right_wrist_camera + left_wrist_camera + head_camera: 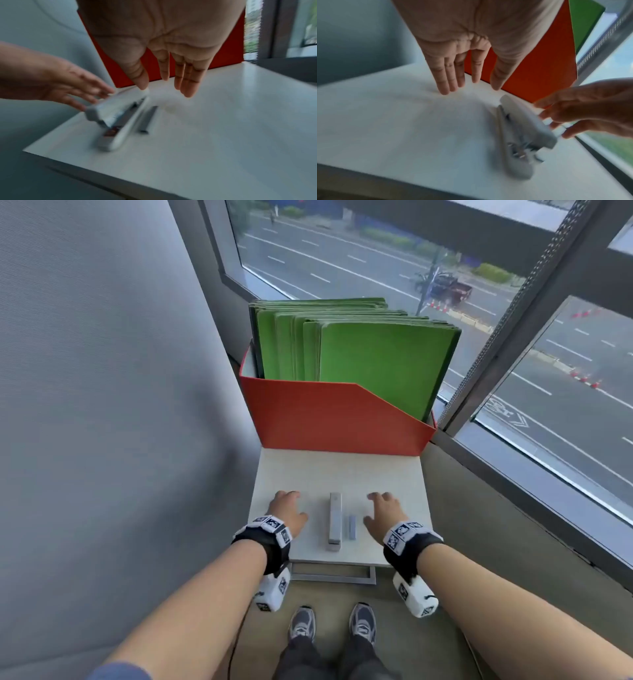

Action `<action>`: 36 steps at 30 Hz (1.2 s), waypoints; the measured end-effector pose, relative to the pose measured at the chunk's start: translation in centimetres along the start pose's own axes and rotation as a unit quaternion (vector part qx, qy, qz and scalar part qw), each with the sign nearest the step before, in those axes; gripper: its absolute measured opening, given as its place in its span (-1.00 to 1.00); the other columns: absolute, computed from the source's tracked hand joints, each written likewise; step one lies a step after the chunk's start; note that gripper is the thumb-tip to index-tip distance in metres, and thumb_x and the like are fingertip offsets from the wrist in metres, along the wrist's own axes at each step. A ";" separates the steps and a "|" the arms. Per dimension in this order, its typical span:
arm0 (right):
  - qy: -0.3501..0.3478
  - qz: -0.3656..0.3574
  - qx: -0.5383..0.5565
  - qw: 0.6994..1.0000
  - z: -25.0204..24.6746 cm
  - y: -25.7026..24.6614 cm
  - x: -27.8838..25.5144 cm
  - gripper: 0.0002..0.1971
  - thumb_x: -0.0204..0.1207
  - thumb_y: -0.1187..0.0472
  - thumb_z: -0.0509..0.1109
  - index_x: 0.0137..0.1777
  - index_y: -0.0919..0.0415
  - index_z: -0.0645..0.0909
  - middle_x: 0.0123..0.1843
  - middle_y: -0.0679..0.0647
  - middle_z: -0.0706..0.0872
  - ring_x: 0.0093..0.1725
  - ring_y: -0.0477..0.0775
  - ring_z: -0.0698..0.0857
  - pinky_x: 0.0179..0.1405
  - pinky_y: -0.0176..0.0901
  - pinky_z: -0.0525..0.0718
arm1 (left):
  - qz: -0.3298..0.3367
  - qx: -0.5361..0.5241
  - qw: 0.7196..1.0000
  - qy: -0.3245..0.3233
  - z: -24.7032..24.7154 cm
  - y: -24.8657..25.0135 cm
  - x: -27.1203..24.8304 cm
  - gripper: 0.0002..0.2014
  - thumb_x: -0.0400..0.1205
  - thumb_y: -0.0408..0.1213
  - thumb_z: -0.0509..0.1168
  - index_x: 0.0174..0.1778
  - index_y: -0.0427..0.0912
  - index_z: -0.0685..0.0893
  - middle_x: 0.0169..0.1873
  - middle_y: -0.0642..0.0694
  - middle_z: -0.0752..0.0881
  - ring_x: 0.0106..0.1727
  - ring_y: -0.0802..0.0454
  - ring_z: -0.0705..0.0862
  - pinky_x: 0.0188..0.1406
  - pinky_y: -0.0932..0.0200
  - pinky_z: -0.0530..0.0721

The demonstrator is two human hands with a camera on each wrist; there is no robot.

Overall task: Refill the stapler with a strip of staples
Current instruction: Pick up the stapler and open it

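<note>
A grey and white stapler (335, 520) lies lengthwise on the small white table (308, 470), between my two hands. A short grey strip of staples (352, 527) lies just right of it, parallel to it. My left hand (287, 510) is left of the stapler, palm down with straight fingers, holding nothing. My right hand (385, 513) is to the right of the strip, also flat and empty. The right wrist view, blurred, shows the stapler (120, 119), the strip (148, 119) and my left hand (68, 86) beyond. The left wrist view shows the stapler (522, 135) with my right hand (582, 108) behind it.
A red file box (329, 419) full of green folders (370, 361) stands at the back of the table. A grey padded wall (102, 405) is on the left, and windows (548, 405) over a street on the right. My shoes (332, 625) stand below the table's front edge.
</note>
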State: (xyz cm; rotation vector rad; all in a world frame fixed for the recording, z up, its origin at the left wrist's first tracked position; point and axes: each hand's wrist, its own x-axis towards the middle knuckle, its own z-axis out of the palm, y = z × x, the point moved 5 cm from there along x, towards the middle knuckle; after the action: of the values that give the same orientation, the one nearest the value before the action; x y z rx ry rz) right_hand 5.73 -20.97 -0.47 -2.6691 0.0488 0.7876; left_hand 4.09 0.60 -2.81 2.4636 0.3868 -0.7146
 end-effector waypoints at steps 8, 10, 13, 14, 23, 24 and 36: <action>-0.088 -0.009 -0.044 0.995 4.2 -7.9 0.8 -0.30 0.58 0.25 0.22 0.65 0.13 -0.03 0.56 0.34 0.21 0.39 0.39 0.55 0.35 0.14 0.57 | -0.018 -0.258 0.965 -0.044 2.6 3.7 0.8 -0.58 0.68 -0.20 0.07 0.43 -0.16 0.59 0.42 -0.16 0.65 0.41 -0.14 0.61 0.46 0.07 0.51; -0.097 0.017 -0.033 0.995 4.7 -8.0 0.8 -0.26 0.57 0.24 0.24 0.66 0.04 -0.07 0.53 0.39 0.23 0.33 0.41 0.60 0.34 0.19 0.60 | -0.023 -0.271 0.961 -0.054 3.4 3.1 0.8 -0.59 0.67 -0.18 0.07 0.37 -0.15 0.65 0.36 -0.17 0.70 0.35 -0.16 0.65 0.43 0.04 0.55; -0.107 -0.002 -0.029 0.994 4.8 -7.8 0.9 -0.32 0.59 0.27 0.20 0.65 0.03 -0.01 0.48 0.39 0.32 0.33 0.42 0.59 0.32 0.20 0.59 | -0.033 -0.289 0.955 -0.053 4.2 2.4 0.7 -0.60 0.65 -0.21 0.07 0.33 -0.15 0.67 0.27 -0.16 0.74 0.29 -0.18 0.68 0.33 0.08 0.59; -0.108 -0.014 -0.023 0.994 4.5 -7.9 0.8 -0.31 0.58 0.28 0.22 0.65 0.04 0.00 0.47 0.38 0.35 0.34 0.41 0.57 0.33 0.18 0.59 | -0.040 -0.299 0.951 -0.058 4.2 2.3 0.6 -0.62 0.63 -0.21 0.07 0.25 -0.15 0.70 0.16 -0.19 0.77 0.20 -0.19 0.71 0.24 0.06 0.61; -0.073 -0.079 -0.016 0.994 0.5 -10.1 0.9 -0.19 0.49 0.25 0.32 0.59 0.41 -0.10 0.16 0.38 0.71 -0.06 0.30 0.74 -0.27 -0.05 0.50 | -0.064 -0.455 0.886 -0.066 2.5 4.0 1.6 -0.76 0.58 -0.23 0.05 -0.05 -0.11 0.63 -0.26 -0.23 0.63 -0.31 -0.11 0.59 -0.34 0.12 0.53; -0.077 -0.081 -0.026 0.993 0.0 -10.0 0.8 -0.19 0.49 0.25 0.32 0.59 0.42 -0.10 0.11 0.38 0.74 -0.06 0.31 0.75 -0.29 -0.03 0.52 | -0.061 -0.463 0.882 -0.068 2.5 4.4 1.7 -0.75 0.59 -0.22 0.03 0.00 -0.09 0.62 -0.28 -0.20 0.61 -0.30 -0.10 0.58 -0.33 0.13 0.53; -0.131 -0.047 -0.003 0.990 -5.9 -7.6 -0.5 -0.60 0.49 0.20 0.40 0.28 0.37 0.58 -0.31 0.14 0.68 -0.42 0.09 0.61 -0.48 -0.20 0.52 | -0.019 -0.437 0.897 -0.057 2.5 6.4 1.3 -0.65 0.73 -0.22 -0.06 0.32 -0.17 0.52 -0.10 -0.28 0.67 -0.31 -0.10 0.60 -0.31 0.12 0.59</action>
State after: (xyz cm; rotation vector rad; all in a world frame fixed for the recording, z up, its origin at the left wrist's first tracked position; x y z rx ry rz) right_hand 9.35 -15.87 6.87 -2.5294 -0.1452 1.0986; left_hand 6.71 -5.91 -2.65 1.5572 0.5615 -0.5299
